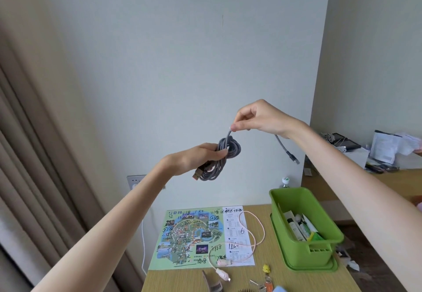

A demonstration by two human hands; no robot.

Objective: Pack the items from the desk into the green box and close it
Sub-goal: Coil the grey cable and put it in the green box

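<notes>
High above the tabletop (178,280), near the middle of the view: a grey braided cable (229,149), wound into a loose coil. Clasped on its 9 o'clock side by the left grip (201,157), fingers curled round the bundled strands, with a USB plug (196,175) poking out below at 7 o'clock. Pinched at the coil's 12 o'clock by the right grip (258,116), thumb and forefinger closed on a single strand. Beyond that pinch, a free tail dangling toward 4 o'clock and ending in a small plug (295,159).

Down at 5 o'clock, standing on the tabletop: the green box (319,255), top open, resting on a matching green flat piece (328,267). Inside, tubes and small packets (299,225). At the box's 9 o'clock, lying flat, a printed map sheet (201,239) scribbled over in black handwriting. Draped across the sheet's 3 o'clock side, a pink cable (222,274) in loose loops, plugs near the sheet's lower edge. Along the 6 o'clock edge of the view: a grey hair clip (211,283) and keys (266,283) with a yellow charm (266,268).
</notes>
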